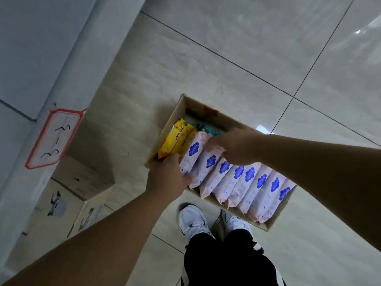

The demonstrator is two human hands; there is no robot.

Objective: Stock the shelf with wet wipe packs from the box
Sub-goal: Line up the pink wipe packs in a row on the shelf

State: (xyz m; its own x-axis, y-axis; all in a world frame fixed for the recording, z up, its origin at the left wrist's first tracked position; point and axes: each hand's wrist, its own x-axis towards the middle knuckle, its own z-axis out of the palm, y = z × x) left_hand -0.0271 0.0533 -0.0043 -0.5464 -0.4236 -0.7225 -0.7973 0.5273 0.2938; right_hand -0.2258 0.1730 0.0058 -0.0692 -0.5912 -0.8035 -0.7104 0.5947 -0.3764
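Note:
An open cardboard box sits on the tiled floor by my feet. Several pink wet wipe packs with blue cloud labels stand in a row inside it. Yellow baby wipe packs and a teal pack fill its far end. My left hand grips the near end of the first pink packs. My right hand curls over the far end of the same packs, fingers between them and the teal pack. No shelf surface shows clearly.
A white upright panel with a red-framed handwritten label runs along the left. Closed cardboard boxes stand at its foot. My white sneakers are right beside the open box. Glossy floor tiles stretch to the right and beyond.

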